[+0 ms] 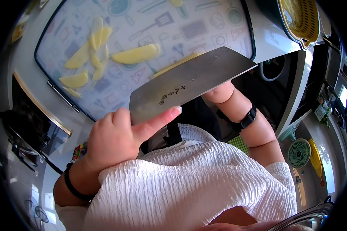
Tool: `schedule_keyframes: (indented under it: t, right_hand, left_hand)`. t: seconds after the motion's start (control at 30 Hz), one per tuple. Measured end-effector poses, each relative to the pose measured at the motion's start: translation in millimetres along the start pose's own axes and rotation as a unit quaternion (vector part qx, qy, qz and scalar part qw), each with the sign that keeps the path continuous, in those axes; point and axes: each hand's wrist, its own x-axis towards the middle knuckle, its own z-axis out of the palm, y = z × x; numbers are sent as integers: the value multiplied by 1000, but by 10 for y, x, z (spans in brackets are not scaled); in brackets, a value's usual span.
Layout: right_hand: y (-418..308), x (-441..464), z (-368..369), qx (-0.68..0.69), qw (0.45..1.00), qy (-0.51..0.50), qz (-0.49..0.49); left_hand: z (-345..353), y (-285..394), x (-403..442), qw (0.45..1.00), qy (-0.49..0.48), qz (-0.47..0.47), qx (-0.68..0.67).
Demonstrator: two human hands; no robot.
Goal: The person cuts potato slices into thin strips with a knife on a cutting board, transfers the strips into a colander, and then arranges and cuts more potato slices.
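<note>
Gripping cleaver (189, 82) near its left end, left hand (113, 138) curls closed, one digit extended toward blade's near edge. Right hand (221, 92) mostly hidden behind blade; cannot tell its grip. Pale yellow slices (137, 54) lie on patterned board (142, 17), one partly behind blade. Yellow basket (311, 23) sits beyond board, upper right.
</note>
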Motion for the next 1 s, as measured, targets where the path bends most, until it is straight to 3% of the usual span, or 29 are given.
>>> schedule_keyframes:
  t: [0.13,0.23,0.4,0.67,0.8,1.0]
  right_hand:
    - [-5,3,-12,-2,1000,14,-21]
    - [0,17,-18,-2,999,24,-46]
    - [46,-120,95,-69,997,19,-17]
    - [85,-56,67,1,1000,0,-25]
    - [137,-142,151,179,982,-26,61]
    - [101,-101,129,162,984,-21,67]
  left_hand:
    - [357,-137,198,992,93,82,39]
    - [383,-134,237,989,121,75,38]
    - [240,-115,98,995,78,56,14]
    - [143,-36,-152,997,68,8,30]
    - [204,-64,-147,997,77,5,29]
    - [150,-91,-87,998,42,23,37]
